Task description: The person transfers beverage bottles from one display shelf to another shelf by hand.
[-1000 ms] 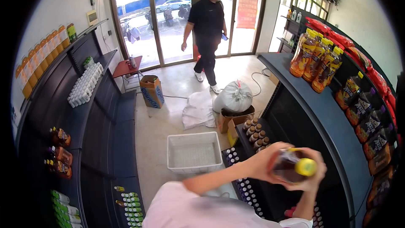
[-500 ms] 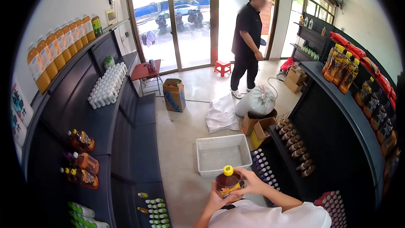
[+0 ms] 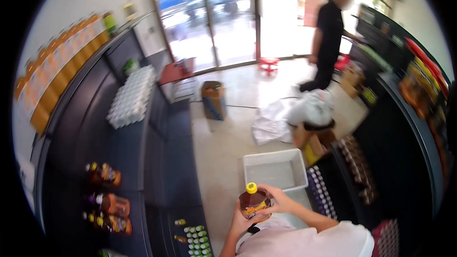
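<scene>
A large bottle of dark brown drink [image 3: 253,202] with a yellow cap and a yellow label stands upright between my two hands, close in front of my white shirt. My left hand [image 3: 242,219] wraps its left and lower side. Round the right side curl the fingers of my right hand [image 3: 277,201]. Just beyond the bottle, a white plastic crate [image 3: 275,167] sits on the floor. Similar yellow-capped bottles [image 3: 114,224] lie on the left shelf, beside a purple-capped one [image 3: 113,204].
Dark shelving [image 3: 176,166] runs along the left, with orange juice bottles [image 3: 62,74] on top and white bottles [image 3: 133,97] below. More stocked shelves [image 3: 404,133] line the right. A cardboard box [image 3: 213,100], a white sack [image 3: 312,107] and a person in black [image 3: 328,38] are ahead.
My view has turned left, so the shelves and crate appear farther right. The person in black has walked rightward toward the right-hand shelves. Both hands keep hold of the bottle.
</scene>
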`<action>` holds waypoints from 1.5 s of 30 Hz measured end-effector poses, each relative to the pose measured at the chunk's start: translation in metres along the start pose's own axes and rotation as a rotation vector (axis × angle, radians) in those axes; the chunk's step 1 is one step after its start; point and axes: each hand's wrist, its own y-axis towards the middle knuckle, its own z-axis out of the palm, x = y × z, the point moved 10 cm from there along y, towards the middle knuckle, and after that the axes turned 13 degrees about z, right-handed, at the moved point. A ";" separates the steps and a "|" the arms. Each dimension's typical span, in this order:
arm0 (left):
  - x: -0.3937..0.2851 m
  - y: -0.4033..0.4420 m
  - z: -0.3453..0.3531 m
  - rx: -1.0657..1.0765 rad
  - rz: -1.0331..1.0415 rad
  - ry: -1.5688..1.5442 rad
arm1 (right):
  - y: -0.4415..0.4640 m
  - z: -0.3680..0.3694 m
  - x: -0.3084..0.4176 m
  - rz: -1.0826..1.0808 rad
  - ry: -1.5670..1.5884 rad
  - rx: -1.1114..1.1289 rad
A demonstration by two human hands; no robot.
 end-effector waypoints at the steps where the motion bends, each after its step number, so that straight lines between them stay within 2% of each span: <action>1: 0.010 0.015 -0.005 0.044 0.008 0.009 | 0.021 -0.006 -0.006 0.021 -0.066 -0.029; 2: 0.016 0.010 -0.015 0.072 -0.006 0.026 | 0.036 -0.001 -0.014 0.043 -0.123 -0.038; 3: 0.007 0.013 -0.025 0.042 -0.033 -0.041 | 0.056 0.004 -0.018 0.031 -0.051 -0.009; 6: 0.008 0.024 -0.051 -0.116 -0.063 -0.160 | 0.102 0.021 -0.005 0.010 0.087 0.113; 8: -0.013 0.034 -0.077 -0.142 -0.255 0.106 | 0.131 0.032 0.008 0.016 0.105 0.163; 9: -0.013 0.038 -0.095 -0.187 -0.154 0.231 | 0.148 0.037 0.019 -0.011 0.041 0.158; 10: -0.005 0.038 -0.108 -0.236 -0.154 0.229 | 0.165 0.050 0.027 -0.014 0.023 0.203; 12: -0.012 0.042 -0.152 -0.434 0.011 0.428 | 0.204 0.074 0.054 -0.077 -0.076 0.179; 16: -0.014 0.044 -0.205 -0.630 0.081 0.451 | 0.263 0.133 0.083 -0.156 -0.113 0.321; 20: -0.012 0.050 -0.275 -0.704 0.065 0.586 | 0.310 0.191 0.102 -0.245 -0.124 0.463; 22: -0.010 0.051 -0.296 -0.777 0.061 0.489 | 0.327 0.211 0.118 -0.276 -0.176 0.519; 25: -0.020 0.054 -0.346 -0.917 0.118 0.525 | 0.359 0.255 0.145 -0.361 -0.253 0.645; 28: -0.040 0.053 -0.387 -1.065 0.090 0.716 | 0.394 0.292 0.165 -0.458 -0.166 0.746; 30: -0.056 0.052 -0.408 -1.163 0.065 0.736 | 0.415 0.326 0.180 -0.396 -0.205 0.859; 32: -0.068 0.040 -0.434 -1.306 -0.082 0.928 | 0.434 0.361 0.181 -0.308 -0.177 0.985; 34: -0.081 0.034 -0.457 -1.415 -0.055 1.028 | 0.450 0.394 0.184 -0.393 -0.167 1.024; 35: -0.080 0.031 -0.469 -1.459 -0.051 0.969 | 0.455 0.409 0.188 -0.462 -0.160 1.027; 36: -0.077 0.026 -0.476 -1.524 -0.051 0.907 | 0.464 0.424 0.184 -0.409 -0.200 1.053; 38: -0.080 0.027 -0.488 -1.582 -0.100 1.007 | 0.478 0.448 0.184 -0.431 -0.095 1.160; 40: -0.082 0.030 -0.497 -1.677 0.020 0.972 | 0.501 0.471 0.172 -0.324 0.000 1.253; 45: -0.062 0.035 -0.529 -1.680 0.052 1.214 | 0.517 0.505 0.170 -0.220 0.060 1.376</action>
